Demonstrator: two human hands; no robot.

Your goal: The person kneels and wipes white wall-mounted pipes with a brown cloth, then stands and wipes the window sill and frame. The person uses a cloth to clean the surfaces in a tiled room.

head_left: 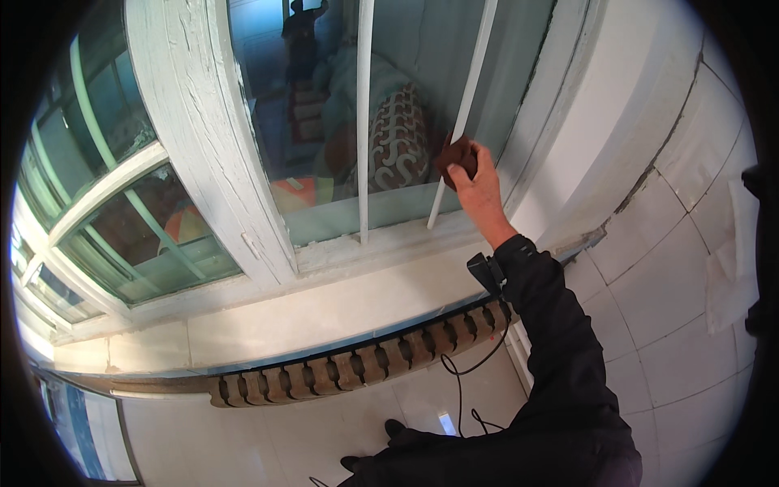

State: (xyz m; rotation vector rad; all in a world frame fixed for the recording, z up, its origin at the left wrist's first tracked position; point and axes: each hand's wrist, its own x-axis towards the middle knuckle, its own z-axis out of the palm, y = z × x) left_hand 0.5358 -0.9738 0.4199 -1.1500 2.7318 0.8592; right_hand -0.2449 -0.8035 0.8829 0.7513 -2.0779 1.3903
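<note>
Watching remotely, I see the bare right hand point(482, 191) pinching a soft-looking, dark-brown block point(454, 161) over a slim, white-painted, upright bar point(475, 69); left hand unseen.

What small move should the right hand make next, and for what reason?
Probably slide the dark brown pad a little down along the right-hand white bar: the right hand grips the pad at this bar, which runs on below it to the window's bottom rail.
</note>
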